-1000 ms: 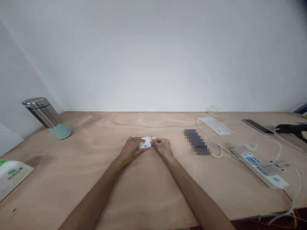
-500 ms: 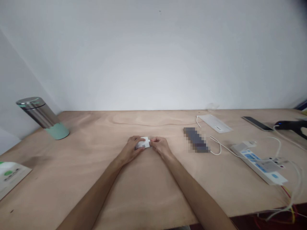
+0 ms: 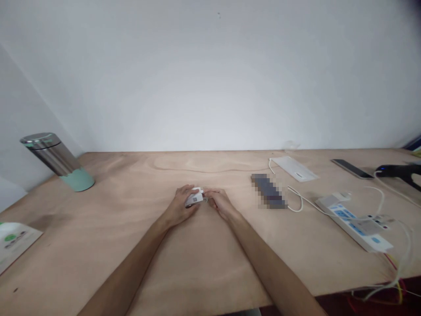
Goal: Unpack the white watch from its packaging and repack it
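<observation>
Watching through the head camera, I see a small white packet (image 3: 194,197) held just above the middle of the plywood table (image 3: 108,250). My left hand's (image 3: 180,207) fingers are closed on one side of it, and my right hand's (image 3: 221,203) fingertips pinch the other end. It looks light, thin and probably slippery, so I'd grip it by the edges. A steel flask (image 3: 55,161), phone (image 3: 351,168) and power strip (image 3: 353,224) sit well apart, and nothing blocks my hands.

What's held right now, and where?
A small white labelled card, held at its left side by the left hand; right hand at its right end.
</observation>
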Demonstrator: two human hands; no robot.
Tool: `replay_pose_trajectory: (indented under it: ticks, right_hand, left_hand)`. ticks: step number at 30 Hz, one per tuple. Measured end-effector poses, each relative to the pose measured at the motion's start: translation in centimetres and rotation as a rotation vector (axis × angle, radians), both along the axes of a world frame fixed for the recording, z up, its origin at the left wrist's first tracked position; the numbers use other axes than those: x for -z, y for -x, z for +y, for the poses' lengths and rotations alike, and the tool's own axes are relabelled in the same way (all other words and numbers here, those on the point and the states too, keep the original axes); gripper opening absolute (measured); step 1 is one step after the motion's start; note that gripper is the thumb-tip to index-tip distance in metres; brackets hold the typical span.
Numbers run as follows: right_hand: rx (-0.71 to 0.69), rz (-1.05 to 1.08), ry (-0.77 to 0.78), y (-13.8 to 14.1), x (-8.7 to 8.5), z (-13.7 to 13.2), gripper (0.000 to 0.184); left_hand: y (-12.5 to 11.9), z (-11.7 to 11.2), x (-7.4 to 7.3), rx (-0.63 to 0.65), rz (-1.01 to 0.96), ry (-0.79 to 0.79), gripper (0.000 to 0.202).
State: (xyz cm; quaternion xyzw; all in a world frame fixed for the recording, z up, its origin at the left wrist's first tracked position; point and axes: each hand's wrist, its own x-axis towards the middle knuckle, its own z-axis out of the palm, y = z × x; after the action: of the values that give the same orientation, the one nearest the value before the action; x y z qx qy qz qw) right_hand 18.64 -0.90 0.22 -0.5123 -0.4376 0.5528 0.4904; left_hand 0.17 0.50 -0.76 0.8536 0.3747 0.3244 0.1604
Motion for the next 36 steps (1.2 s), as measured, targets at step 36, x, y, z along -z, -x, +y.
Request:
replay_pose_trajectory:
  ticks: [36]
  right_hand:
    - [0.067, -0.032, -0.114, 0.6, -0.5, -0.7, 0.047]
  left_hand:
    - [0.5, -0.6, -1.3, -0.063, -0.031, -0.067, 0.036]
